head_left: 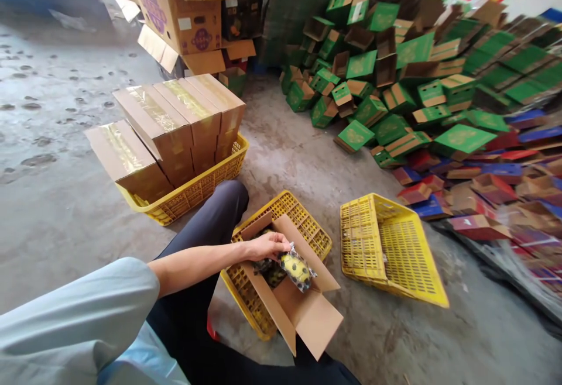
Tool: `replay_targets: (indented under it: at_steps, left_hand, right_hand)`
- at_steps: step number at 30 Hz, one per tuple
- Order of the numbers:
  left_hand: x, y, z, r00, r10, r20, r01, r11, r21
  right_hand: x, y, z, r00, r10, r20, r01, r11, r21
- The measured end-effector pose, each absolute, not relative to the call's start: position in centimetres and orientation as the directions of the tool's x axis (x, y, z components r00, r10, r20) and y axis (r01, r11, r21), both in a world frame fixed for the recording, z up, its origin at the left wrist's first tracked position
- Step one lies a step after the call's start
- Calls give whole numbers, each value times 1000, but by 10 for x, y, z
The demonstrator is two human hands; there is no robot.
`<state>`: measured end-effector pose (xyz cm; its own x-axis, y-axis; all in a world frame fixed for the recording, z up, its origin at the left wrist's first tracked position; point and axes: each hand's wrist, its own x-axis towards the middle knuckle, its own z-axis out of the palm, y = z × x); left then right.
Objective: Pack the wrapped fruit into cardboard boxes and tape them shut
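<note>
My left hand reaches in from the left, its fingers closed on one end of a plastic-wrapped yellow fruit. Dark patches show on the wrapper; the fruit's exact kind is unclear. The fruit is held over an open cardboard box with its flaps spread. More dark-and-yellow wrapped pieces lie inside the box, partly covered by my hand. Beneath the box is an upturned yellow plastic crate, between my legs. My right hand is out of the picture.
Taped cardboard boxes fill a yellow crate to the left. Another yellow crate lies tipped at the right. Green cartons and red-and-blue cartons are heaped beyond. Larger open boxes are stacked behind.
</note>
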<state>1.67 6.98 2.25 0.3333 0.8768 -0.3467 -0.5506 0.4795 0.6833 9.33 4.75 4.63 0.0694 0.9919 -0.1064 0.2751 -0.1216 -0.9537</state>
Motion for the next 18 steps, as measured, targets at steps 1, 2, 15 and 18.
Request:
replay_targets:
  at_steps: [1,2,15,18]
  left_hand:
    - [17,70,22,334,877,-346,-552,480,682]
    - [17,71,22,333,878,-345,-553,478,682]
    - [10,76,19,349,873,-342,-553,486,677]
    - [10,79,18,349,872,-344,-538,487,688]
  right_hand:
    - [89,51,43,65,993,-96,287,-110,-952]
    - [85,53,40,63,994,-86,297,-101,-950]
    - [37,76,10,310,941,-132,276,-222,-935]
    - [23,79,15,298,941,-161,220,-232,-948]
